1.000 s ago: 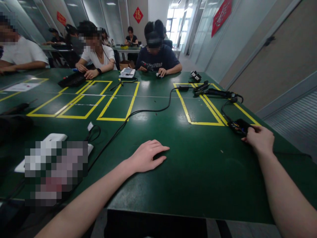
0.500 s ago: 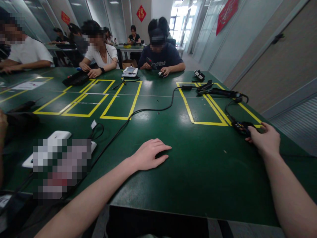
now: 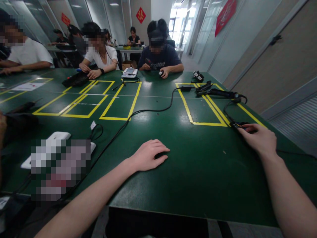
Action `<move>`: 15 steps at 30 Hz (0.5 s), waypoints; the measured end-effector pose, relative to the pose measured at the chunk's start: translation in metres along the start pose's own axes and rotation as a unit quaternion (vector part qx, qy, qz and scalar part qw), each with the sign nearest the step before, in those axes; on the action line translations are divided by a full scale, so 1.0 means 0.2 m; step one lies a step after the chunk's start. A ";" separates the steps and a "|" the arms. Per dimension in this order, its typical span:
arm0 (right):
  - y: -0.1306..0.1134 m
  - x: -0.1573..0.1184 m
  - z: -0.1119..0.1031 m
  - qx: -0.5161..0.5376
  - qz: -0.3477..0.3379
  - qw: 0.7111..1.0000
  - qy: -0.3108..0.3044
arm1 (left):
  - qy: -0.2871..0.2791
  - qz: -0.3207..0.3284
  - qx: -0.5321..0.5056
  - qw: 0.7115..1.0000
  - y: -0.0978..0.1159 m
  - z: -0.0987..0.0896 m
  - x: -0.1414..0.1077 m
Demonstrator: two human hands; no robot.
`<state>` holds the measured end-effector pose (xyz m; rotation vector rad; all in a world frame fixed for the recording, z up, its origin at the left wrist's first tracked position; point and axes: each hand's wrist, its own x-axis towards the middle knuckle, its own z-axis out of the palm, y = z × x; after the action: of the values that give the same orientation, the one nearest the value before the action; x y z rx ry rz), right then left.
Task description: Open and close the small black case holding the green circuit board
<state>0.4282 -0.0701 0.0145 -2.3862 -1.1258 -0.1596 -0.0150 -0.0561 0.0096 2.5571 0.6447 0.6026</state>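
Note:
My left hand [image 3: 150, 154] lies on the green tabletop [image 3: 193, 172], fingers stretched out and thumb apart, holding nothing. Over at the table's right side, my right hand [image 3: 262, 138] closes its fingers and thumb around a small black device [image 3: 239, 125] with a cable. Most of the device is hidden under the hand, and I cannot make out its kind. Just beyond it lies a long black handheld tool [image 3: 221, 93] with a looped cord at its right end. A black cable [image 3: 148, 110] crosses the table beyond my left hand.
Yellow tape [image 3: 210, 124] marks rectangles on the table. White power strips [image 3: 59, 135] lie at the left, partly blurred. Across the table, a person in a dark shirt [image 3: 159, 58] handles a small part. Another person [image 3: 105, 54] works at a black tray [image 3: 76, 79]. A white device [image 3: 130, 72] stands between them.
My right hand has shifted slightly left and forward, and now covers more of the small black device. My left hand stays where it was.

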 end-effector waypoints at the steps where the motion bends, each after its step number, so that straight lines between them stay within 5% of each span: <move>1: -0.02 -0.01 -0.01 -0.006 0.021 1.000 -0.015 | 0.000 0.001 -0.001 1.000 0.00 0.00 0.00; 15: -0.18 -0.10 -0.10 0.013 0.069 0.997 -0.038 | 0.002 0.010 -0.007 1.000 0.00 0.00 0.00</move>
<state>0.3902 -0.0749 0.0399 -2.4553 -0.9855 -0.0072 -0.0160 -0.0560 0.0093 2.5528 0.6164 0.6172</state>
